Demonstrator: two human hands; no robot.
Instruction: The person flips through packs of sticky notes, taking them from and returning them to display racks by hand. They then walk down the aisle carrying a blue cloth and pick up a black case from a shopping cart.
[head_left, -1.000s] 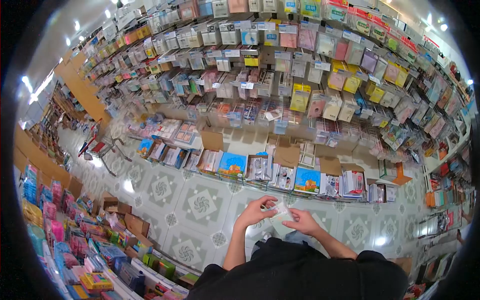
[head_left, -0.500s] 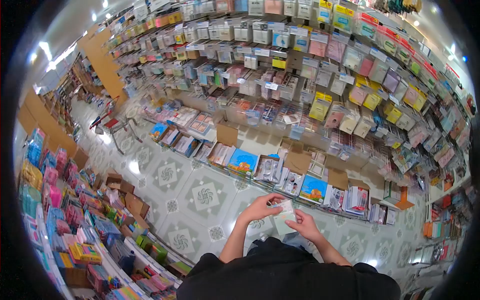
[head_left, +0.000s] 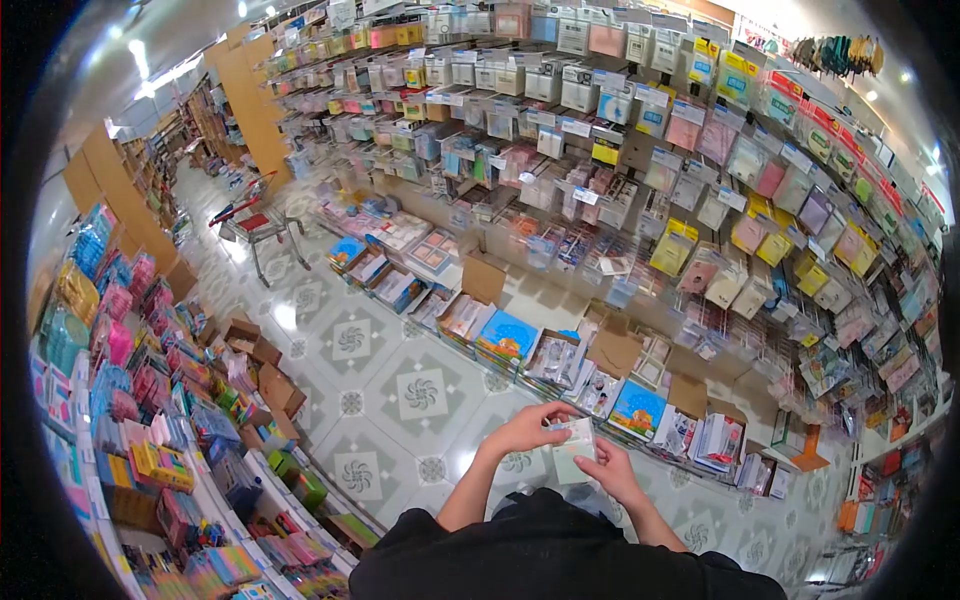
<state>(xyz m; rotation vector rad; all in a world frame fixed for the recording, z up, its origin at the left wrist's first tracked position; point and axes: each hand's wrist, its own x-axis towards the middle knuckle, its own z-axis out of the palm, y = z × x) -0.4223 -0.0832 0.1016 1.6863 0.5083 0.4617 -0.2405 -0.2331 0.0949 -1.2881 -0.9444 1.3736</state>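
A small pale flat packet (head_left: 570,464), whitish with a light green tint, is between my two hands in front of my body. My left hand (head_left: 530,430) pinches its upper left edge between thumb and fingers. On the opposite side, my right hand (head_left: 612,472) grips the right edge, thumb laid over the front. Any print on the packet is too small to read. Just beyond the hands, a low row of open boxes runs along the floor, including a blue box (head_left: 637,409) with an orange picture.
Hooks full of hanging packets (head_left: 560,85) cover the wall rack ahead. Stationery shelves (head_left: 205,450) curve along the left. A red-and-grey shopping cart (head_left: 258,222) stands on the tiled floor (head_left: 420,393) farther back. Several cardboard boxes (head_left: 280,388) edge the left shelves.
The view has tilted and shifted, so the rack and boxes sit lower and farther right. Both hands still hold the packet, which now stands slightly more upright in view.
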